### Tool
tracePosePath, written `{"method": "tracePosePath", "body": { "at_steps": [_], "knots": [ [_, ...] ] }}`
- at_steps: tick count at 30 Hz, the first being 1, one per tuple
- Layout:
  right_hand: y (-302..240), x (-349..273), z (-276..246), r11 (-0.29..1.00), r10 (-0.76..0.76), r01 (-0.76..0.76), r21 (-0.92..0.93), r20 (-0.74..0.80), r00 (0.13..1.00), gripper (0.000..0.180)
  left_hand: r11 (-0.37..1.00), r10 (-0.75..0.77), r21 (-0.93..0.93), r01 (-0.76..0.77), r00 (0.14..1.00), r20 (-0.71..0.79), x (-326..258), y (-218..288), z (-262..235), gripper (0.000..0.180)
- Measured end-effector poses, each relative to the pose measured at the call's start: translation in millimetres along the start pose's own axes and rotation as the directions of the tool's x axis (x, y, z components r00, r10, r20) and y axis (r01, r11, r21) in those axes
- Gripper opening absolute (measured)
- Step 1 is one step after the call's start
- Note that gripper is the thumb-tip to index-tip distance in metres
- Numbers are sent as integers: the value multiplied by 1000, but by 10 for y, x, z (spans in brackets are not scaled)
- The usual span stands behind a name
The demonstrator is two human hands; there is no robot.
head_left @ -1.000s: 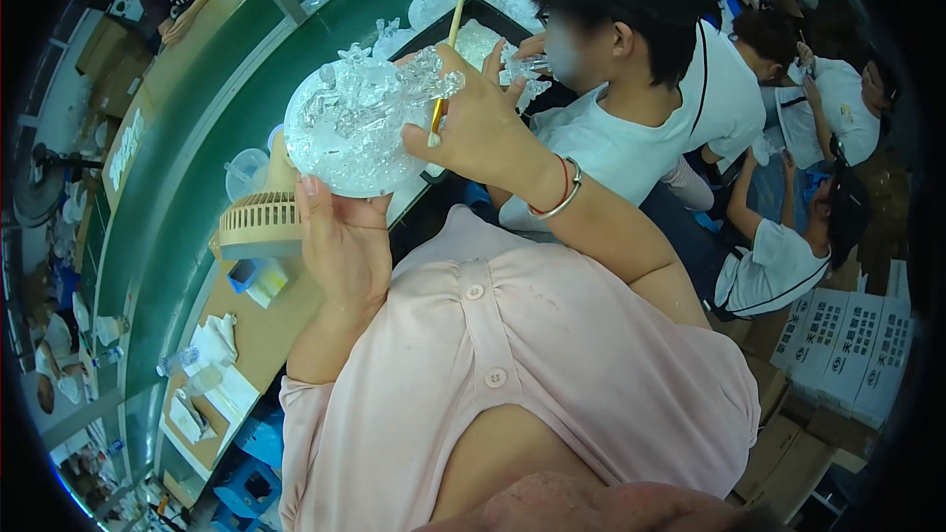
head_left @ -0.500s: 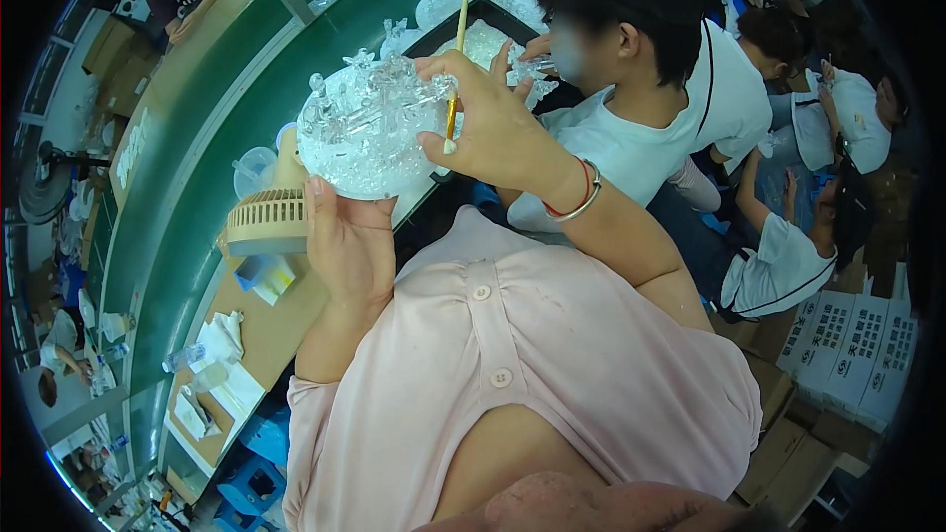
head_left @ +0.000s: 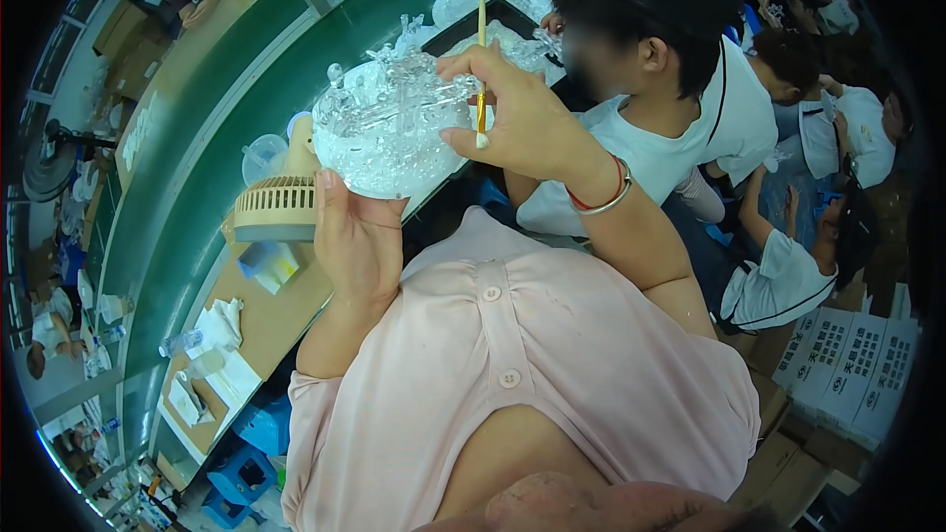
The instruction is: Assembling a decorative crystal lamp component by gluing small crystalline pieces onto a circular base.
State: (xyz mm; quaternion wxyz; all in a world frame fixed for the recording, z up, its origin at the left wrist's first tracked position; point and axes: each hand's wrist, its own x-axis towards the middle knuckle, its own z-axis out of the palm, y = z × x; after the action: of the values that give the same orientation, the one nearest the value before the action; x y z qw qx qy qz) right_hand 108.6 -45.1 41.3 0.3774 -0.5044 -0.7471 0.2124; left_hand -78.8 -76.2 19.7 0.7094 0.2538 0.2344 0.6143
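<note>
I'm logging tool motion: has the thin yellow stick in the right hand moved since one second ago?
Yes: the thin yellow stick has shifted right against the beige fan, its white tip most, so it stands nearer upright in view.

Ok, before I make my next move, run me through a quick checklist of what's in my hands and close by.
1. Clear round piece held at its near edge by the left hand: ok.
2. Brush held in the right hand: ok.
3. Brush's white tip off the piece: ok, it sticks out beside the right thumb.
4. Right fingertips touching the clear figures on the piece: cannot tell, they overlap in this view.
5. Fan clear of the left hand: cannot tell, it appears right beside the thumb.
6. Right arm clear of the co-worker's white shirt: cannot tell, they overlap in this view.
</note>
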Motion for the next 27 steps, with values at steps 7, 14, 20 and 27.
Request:
{"method": "tracePosePath", "body": {
  "at_steps": [7, 14, 20, 27],
  "knots": [
    [-55, 31, -34, 998, -32, 32, -60, 3, 999, 45, 1000, 11, -4, -11, 1000, 20, -6, -12, -5, 43],
    [-29, 36, 180, 988, -154, 151, -34, -215, 964, 42, 976, 193, 93, -199, 978, 75, -28, -81, 23, 49],
    [-74, 39, 214, 867, -413, 469, 170, -281, 866, 51, 897, 386, 159, -412, 906, 172, -148, -181, -133, 62],
    [-281, -5, 130, 840, -491, 539, 56, -344, 800, 46, 826, 475, 253, -504, 863, 171, -202, -171, -213, 62]
  ]
}}
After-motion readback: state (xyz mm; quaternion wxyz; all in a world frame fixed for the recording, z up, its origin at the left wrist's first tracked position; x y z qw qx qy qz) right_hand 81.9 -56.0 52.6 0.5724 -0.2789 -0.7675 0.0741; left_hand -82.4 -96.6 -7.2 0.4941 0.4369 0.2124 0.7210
